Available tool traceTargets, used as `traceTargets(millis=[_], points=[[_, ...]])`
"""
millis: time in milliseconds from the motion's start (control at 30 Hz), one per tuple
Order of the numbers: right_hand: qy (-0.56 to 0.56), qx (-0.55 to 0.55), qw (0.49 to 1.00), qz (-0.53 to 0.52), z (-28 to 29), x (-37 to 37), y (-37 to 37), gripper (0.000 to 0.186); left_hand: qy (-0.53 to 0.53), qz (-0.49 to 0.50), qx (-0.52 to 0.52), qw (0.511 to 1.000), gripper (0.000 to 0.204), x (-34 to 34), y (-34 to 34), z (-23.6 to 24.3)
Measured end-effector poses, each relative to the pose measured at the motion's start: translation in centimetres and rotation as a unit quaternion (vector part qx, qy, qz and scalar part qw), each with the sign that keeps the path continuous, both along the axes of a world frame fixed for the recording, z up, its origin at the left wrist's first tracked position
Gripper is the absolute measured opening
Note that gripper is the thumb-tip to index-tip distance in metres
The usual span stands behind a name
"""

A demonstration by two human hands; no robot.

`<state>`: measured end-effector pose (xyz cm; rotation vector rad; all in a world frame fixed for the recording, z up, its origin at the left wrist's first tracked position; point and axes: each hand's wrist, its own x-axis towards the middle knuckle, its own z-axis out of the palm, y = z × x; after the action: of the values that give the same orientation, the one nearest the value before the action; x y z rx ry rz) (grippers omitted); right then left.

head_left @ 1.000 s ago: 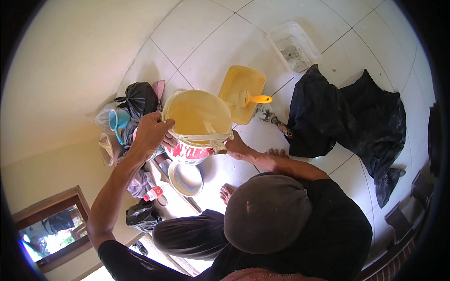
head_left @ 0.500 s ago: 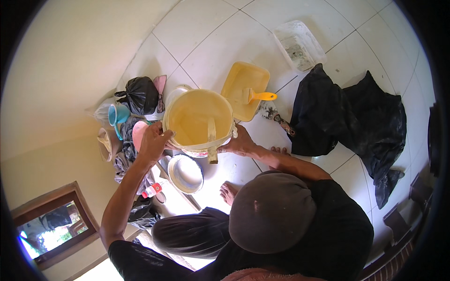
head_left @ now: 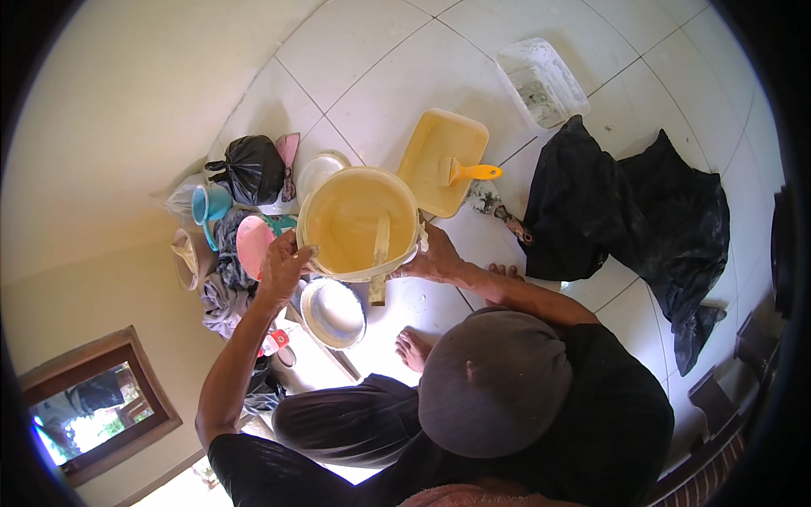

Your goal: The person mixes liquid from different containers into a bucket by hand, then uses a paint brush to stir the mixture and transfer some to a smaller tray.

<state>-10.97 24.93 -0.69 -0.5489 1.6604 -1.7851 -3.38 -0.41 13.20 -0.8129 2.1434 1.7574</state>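
Both my hands grip a round bucket [head_left: 317,191], its inside coated with cream-yellow paint. My left hand [head_left: 285,269] closes on the rim at its left, thumb on top. My right hand [head_left: 435,256] is closed on the right side beside the handle joint, its fingers partly hidden. A flat, paint-smeared stick [head_left: 382,241] lies inside the bucket and pokes out over the near rim. Beyond it on the floor sits a yellow-coated paint tray [head_left: 416,182], with a yellow-handled brush [head_left: 475,171] resting across its right side.
A round white-filled tub [head_left: 361,325] stands below the bucket, a pale lid [head_left: 319,176] behind it. At left are a black bag [head_left: 255,171], blue dipper [head_left: 211,204] and pink container [head_left: 255,247]. Right lie black cloth [head_left: 625,203] and a clear plastic box [head_left: 517,59].
The bucket has tipped slightly and shifted a little toward me, so less of its near outer wall shows. My left hand moved with it, slightly down and right.
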Motion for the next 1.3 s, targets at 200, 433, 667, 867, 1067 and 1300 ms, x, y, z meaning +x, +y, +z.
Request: traceTargets(millis=[200,433,667,867,1067,1300], points=[[0.054,-0.014,0.998,-0.015,-1.4,0.2,-0.7,0.112,0.009,0.007,0.029,1.0,0.031,0.2,0.1,-0.8],[0.112,0.009,0.994,-0.017,0.7,-0.3,-0.2,0.114,0.039,0.026,0.033,0.998,0.03,1.9,-1.1,-3.2],[0.123,0.039,0.991,-0.018,0.0,-0.2,-0.4,0.115,0.059,0.005,0.032,0.998,0.033,2.4,-1.4,-4.1],[0.026,0.043,0.999,0.0,1.4,-0.1,-0.5,0.12,0.091,0.039,0.061,0.993,0.035,3.2,-1.4,-5.0],[0.069,0.046,0.997,-0.002,0.9,0.1,-0.9,0.127,0.086,0.067,0.074,0.991,0.028,4.8,-3.1,-7.0],[0.091,0.054,0.994,0.016,-0.5,0.7,-1.0,0.122,0.078,0.117,0.095,0.986,0.025,6.2,-5.1,-9.3]])
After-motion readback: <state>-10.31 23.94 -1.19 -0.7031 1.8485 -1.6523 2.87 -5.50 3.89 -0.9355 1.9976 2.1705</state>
